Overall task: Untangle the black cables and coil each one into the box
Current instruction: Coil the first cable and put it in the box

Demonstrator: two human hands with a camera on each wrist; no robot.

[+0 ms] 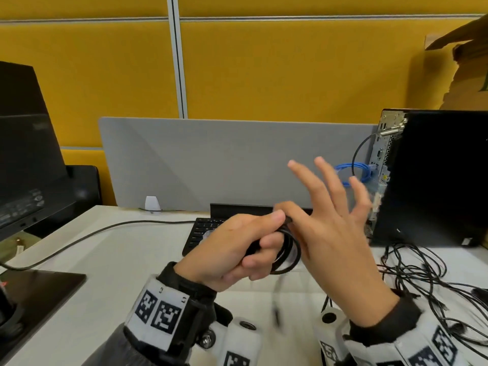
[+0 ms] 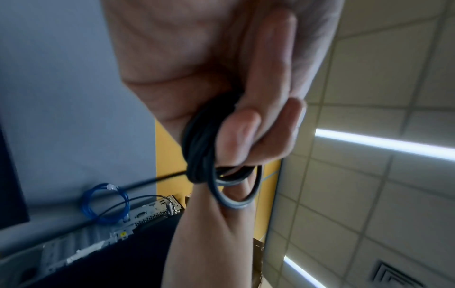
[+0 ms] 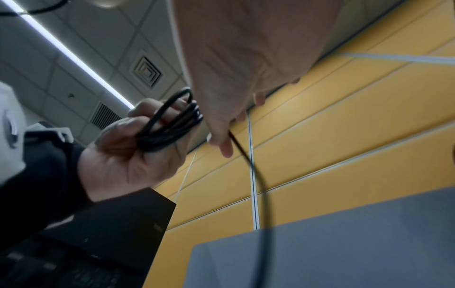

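My left hand (image 1: pixel 253 244) grips a small coil of black cable (image 1: pixel 290 249) above the desk, thumb on top and fingers curled through the loops. The left wrist view shows the coil (image 2: pixel 199 155) wrapped round those fingers. My right hand (image 1: pixel 324 207) is just right of the coil. It pinches the cable's loose end by my left thumb, with the other three fingers spread straight upward. In the right wrist view the cable tail (image 3: pixel 248 161) runs down from that hand. A tangle of thin black cables (image 1: pixel 427 281) lies on the desk at the right. A cardboard box (image 1: pixel 464 64) shows at the upper right.
A black keyboard (image 1: pixel 200 233) lies behind my hands, in front of a grey divider (image 1: pixel 211 159). A black computer tower (image 1: pixel 435 180) with a blue cable loop (image 1: pixel 356 171) stands at the right. A monitor (image 1: pixel 23 154) stands at the left, with one black cable (image 1: pixel 105 228) crossing the desk.
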